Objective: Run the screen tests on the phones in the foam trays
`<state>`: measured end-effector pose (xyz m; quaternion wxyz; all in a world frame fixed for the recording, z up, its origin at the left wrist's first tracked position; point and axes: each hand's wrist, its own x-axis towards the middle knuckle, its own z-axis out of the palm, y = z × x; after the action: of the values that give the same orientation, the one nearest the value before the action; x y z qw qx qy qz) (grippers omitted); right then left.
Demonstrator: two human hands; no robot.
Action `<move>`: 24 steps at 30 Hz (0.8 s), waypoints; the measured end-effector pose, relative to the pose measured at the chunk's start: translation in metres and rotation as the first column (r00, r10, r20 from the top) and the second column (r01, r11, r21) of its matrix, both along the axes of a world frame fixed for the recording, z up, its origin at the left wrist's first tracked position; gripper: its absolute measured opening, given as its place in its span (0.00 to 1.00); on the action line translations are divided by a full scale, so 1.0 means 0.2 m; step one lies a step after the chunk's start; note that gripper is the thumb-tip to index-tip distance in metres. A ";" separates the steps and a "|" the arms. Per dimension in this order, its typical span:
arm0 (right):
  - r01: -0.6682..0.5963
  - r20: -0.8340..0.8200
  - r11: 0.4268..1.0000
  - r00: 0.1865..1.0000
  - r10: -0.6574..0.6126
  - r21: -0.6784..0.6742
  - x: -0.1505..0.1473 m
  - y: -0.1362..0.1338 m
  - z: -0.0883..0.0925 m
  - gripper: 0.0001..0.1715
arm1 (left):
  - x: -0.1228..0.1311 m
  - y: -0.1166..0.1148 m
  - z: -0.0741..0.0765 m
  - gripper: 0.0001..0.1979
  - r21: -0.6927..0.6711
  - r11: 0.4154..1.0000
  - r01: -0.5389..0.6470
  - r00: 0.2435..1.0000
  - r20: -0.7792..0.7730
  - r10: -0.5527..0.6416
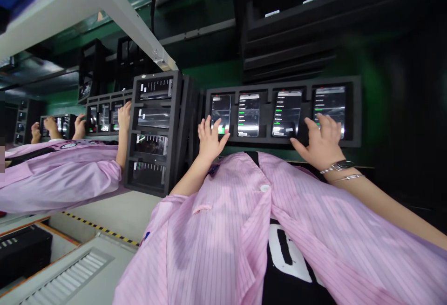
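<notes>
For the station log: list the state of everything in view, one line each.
left hand: open, fingertips on the lit first phone
right hand: open, spread on the lit fourth phone
second phone: lit, untouched
third phone: lit, right thumb just below it
foam tray: all four slots filled
upright tray: stood on end, four phones inside

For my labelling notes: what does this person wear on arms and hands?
No gloves. The right hand has a dark-faced watch on a metal band and a thin bracelet at its wrist. The left hand is bare. The pink striped smock has short sleeves.
</notes>
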<state>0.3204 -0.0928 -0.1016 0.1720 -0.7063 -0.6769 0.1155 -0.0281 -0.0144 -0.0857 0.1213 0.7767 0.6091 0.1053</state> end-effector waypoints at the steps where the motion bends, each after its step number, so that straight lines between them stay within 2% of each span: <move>1: -0.005 0.015 1.000 1.000 0.005 -0.020 0.00 0.03 0.00 0.42 | 0.04 0.03 0.01 0.33 -0.003 1.000 0.028 1.000 -0.005 -0.028; 7: 0.041 0.055 0.992 0.998 -0.035 -0.116 0.01 0.33 0.02 0.42 | 0.33 0.27 0.04 0.31 0.033 0.987 0.158 0.987 -0.008 -0.158; 9: 0.084 0.062 0.978 0.995 -0.073 -0.190 0.01 0.41 0.02 0.42 | 0.38 0.33 0.03 0.31 -0.017 0.989 0.149 0.989 -0.012 -0.149; 11: 0.114 0.081 0.951 0.992 -0.095 -0.286 0.02 0.44 0.06 0.43 | 0.40 0.37 0.06 0.30 -0.136 0.981 0.135 0.989 -0.045 -0.142; 13: 0.063 0.058 0.881 0.998 -0.040 -0.470 0.05 0.43 0.16 0.43 | 0.38 0.36 0.16 0.27 -0.334 0.927 0.170 0.973 -0.090 -0.211; 15: -0.132 -0.097 0.731 0.991 0.091 -0.670 0.11 0.39 0.32 0.42 | 0.34 0.31 0.34 0.32 -0.552 0.789 0.270 0.928 -0.070 -0.367; 16: -0.271 -0.222 0.651 0.962 0.159 -0.709 0.15 0.36 0.41 0.41 | 0.31 0.29 0.44 0.35 -0.626 0.702 0.340 0.894 -0.017 -0.448; 17: -0.371 -0.312 0.635 0.927 0.209 -0.678 0.19 0.33 0.51 0.41 | 0.28 0.26 0.55 0.36 -0.638 0.659 0.398 0.868 0.029 -0.496; 19: -0.433 -0.352 0.698 0.896 0.268 -0.570 0.25 0.28 0.66 0.39 | 0.23 0.20 0.73 0.34 -0.530 0.702 0.475 0.848 0.061 -0.527; 21: -0.409 -0.271 0.755 0.911 0.310 -0.513 0.28 0.24 0.72 0.37 | 0.19 0.17 0.82 0.30 -0.398 0.777 0.487 0.851 0.019 -0.524; 22: -0.387 -0.210 0.766 0.922 0.325 -0.513 0.27 0.23 0.72 0.36 | 0.18 0.16 0.82 0.28 -0.357 0.801 0.480 0.855 -0.011 -0.518; 24: -0.317 -0.077 0.793 0.942 0.325 -0.520 0.23 0.20 0.65 0.35 | 0.18 0.15 0.75 0.26 -0.312 0.838 0.447 0.870 -0.065 -0.488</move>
<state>0.3671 -0.0522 0.0278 -0.0552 -0.6019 -0.7305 0.3179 0.0081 0.0148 0.0644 0.2109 0.8815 0.4162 -0.0725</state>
